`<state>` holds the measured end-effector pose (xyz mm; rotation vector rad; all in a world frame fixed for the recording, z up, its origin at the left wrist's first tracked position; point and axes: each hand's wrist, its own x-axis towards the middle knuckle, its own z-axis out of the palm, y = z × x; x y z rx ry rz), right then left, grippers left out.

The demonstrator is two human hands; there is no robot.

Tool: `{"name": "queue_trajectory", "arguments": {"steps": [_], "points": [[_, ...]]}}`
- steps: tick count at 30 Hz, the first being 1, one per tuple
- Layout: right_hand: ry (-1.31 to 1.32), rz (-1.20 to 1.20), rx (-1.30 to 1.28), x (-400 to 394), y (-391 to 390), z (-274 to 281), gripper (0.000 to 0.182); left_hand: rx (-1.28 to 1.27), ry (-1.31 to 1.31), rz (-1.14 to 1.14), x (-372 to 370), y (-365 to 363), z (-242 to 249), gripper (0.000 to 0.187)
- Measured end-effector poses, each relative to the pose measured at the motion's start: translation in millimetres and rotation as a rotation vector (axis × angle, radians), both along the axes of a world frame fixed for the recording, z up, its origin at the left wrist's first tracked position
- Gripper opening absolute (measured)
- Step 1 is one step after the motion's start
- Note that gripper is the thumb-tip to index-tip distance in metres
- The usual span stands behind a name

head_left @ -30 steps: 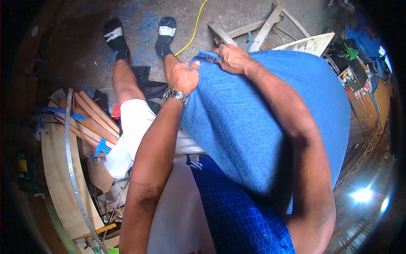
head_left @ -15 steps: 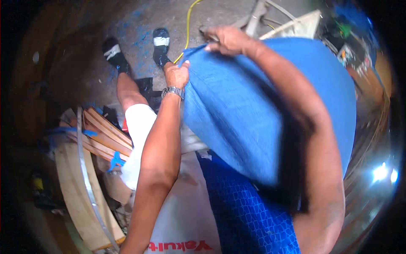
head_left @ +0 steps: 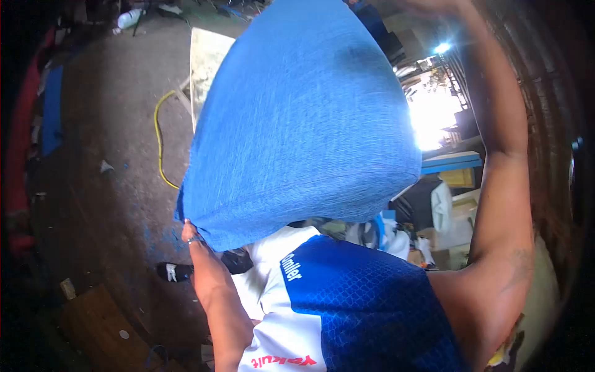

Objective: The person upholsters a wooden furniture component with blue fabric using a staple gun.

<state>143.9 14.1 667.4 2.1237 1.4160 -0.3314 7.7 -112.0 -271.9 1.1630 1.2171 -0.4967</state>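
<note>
A large blue fabric-covered piece (head_left: 297, 124) fills the middle of the view, its surface bulging and its lower edge creased. At its lower left corner, my left hand (head_left: 189, 230) is closed on the blue fabric, with a watch on the wrist. My right arm is raised on the right. My right hand (head_left: 434, 6) is at the top edge of the view, dark and blurred, to the right of the fabric's upper part; its fingers cannot be made out.
A yellow cable (head_left: 158, 139) curves over the dark floor. Behind the fabric stands a pale board (head_left: 207, 59). Boxes and a blue-edged shelf (head_left: 451, 162) are at the right, below a bright opening. A wooden board (head_left: 102, 322) lies at the lower left.
The view has turned. My right hand has left the area near my left hand and swung up to the upper right. The blue fabric now spreads higher across the view, still gripped by my left hand.
</note>
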Motion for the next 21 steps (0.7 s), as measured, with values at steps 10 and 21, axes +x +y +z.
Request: {"name": "queue_trajectory", "arguments": {"steps": [10, 21], "points": [[0.443, 0.192, 0.410, 64.9, -209.0, -53.6, 0.083, 0.290, 0.141, 0.111, 1.5, 40.7, 25.6, 0.072], [0.554, -0.028, 0.442, 49.3, -198.5, -53.0, 0.080, 0.334, 0.225, 0.514, 16.0, 33.9, 43.8, 0.062]]}}
